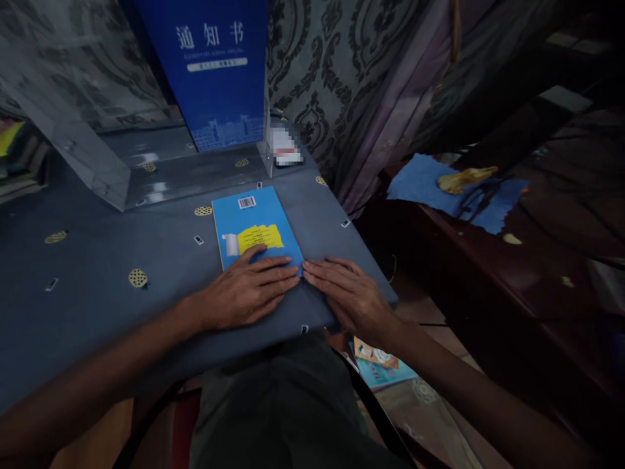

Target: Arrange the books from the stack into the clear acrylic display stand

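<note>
A thin blue book (266,205) with a barcode and a yellow text patch lies flat on the grey table (166,254), which has a pineapple print. Across the book's near edge rests my left hand (251,286), palm down with fingers stretched out, covering its lower part. My right hand (349,293) lies at the book's near right corner, its fingers extended and close together. The fingertips of both hands nearly meet at that corner. Neither hand has its fingers wrapped round anything.
A clear acrylic stand (195,185) at the back holds a blue folder (222,85). Stacked books (24,159) sit at the far left. To the right is a dark red surface (488,280) with a blue cloth (420,182). A colourful booklet (383,371) lies below the table edge.
</note>
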A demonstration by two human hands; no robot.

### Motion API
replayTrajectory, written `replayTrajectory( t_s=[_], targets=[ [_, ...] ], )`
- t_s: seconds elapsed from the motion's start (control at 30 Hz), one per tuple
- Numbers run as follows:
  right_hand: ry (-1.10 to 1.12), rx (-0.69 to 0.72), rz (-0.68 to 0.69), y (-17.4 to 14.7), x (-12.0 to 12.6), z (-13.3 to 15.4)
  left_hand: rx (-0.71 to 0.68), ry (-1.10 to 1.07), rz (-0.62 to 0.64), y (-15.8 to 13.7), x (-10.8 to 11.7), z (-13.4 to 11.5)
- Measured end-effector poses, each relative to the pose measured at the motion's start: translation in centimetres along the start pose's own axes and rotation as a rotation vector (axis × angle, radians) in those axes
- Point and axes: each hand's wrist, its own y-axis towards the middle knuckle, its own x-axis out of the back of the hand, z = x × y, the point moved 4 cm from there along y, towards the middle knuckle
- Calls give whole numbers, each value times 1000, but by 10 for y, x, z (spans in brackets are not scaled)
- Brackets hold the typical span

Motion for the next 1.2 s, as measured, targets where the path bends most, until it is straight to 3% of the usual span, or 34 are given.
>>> replayTrajectory(
  t_s=[0.27, 0.53, 0.7, 0.9, 1.07, 1.2],
  targets=[
    [-70, 54, -21, 0, 0, 1, -25, 107, 78, -8, 4, -7],
    [-128, 61, 31, 9, 2, 11, 24, 207, 12, -64, 24, -19],
    [-79, 140, 117, 31, -17, 35, 106, 212, -37, -85, 32, -25],
    [-19, 213, 247, 57, -43, 53, 145, 194, -111, -86, 32, -26],
    [91, 145, 347, 91, -43, 49, 159, 183, -126, -82, 35, -27],
    [150, 104, 403, 125, -53, 28, 160, 184, -136, -80, 38, -28]
  ],
)
